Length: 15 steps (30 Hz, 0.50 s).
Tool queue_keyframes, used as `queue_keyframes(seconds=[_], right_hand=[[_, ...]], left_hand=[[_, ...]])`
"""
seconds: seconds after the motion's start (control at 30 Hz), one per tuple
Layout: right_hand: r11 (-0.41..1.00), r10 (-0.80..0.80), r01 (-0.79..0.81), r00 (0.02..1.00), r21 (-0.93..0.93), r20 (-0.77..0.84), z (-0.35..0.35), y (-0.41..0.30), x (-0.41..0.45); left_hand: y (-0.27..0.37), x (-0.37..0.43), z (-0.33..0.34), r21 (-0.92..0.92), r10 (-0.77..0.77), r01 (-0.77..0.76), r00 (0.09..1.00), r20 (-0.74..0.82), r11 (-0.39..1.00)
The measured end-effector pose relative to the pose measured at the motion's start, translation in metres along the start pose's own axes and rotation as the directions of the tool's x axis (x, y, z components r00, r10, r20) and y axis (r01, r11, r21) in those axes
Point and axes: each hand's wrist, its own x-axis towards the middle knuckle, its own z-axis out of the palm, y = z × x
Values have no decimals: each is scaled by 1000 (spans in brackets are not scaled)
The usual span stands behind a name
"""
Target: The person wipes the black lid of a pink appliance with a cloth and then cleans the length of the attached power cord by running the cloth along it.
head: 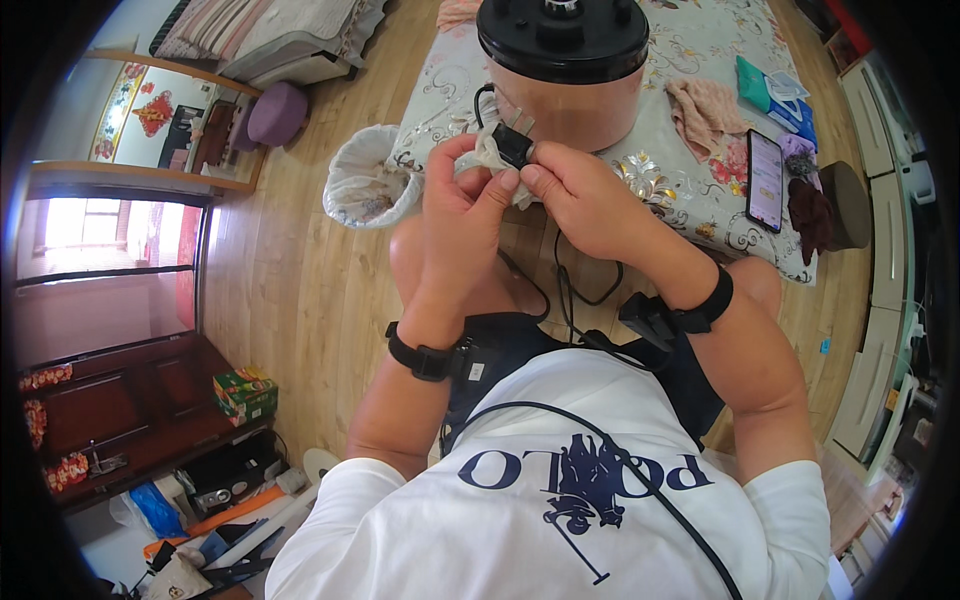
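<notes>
Between my two hands is a black power plug [513,144] with bare metal prongs pointing up and away. My left hand [465,202] grips a whitish cloth or wipe [491,156] that is wrapped partly around the plug. With thumb and fingers, my right hand [581,191] holds the plug's other side. Just beyond them, on the tablecloth, stands an appliance with a pinkish body [570,105] and a black lid [562,45]. A black cord [481,105] runs at its left side, and more black cable [570,292] hangs in loops below my hands.
A lined waste bin [371,180] stands left of the floral tablecloth [442,82]. Right on the table lie a pink cloth [703,112], a wipes packet [780,105], a phone [764,180] and a dark brown cloth [810,217]. A purple stool [277,114] stands farther left.
</notes>
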Motion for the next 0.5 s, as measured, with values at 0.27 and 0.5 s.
queue_keyframes(seconds=[0.27, 0.5], right_hand=[[997, 66, -69, 993, 34, 95, -3, 0, 1], [999, -5, 2, 997, 34, 82, 5, -6, -2]], left_hand=[[6, -1, -15, 183, -26, 18, 999, 42, 983], [0, -5, -11, 259, 63, -67, 998, 25, 964]])
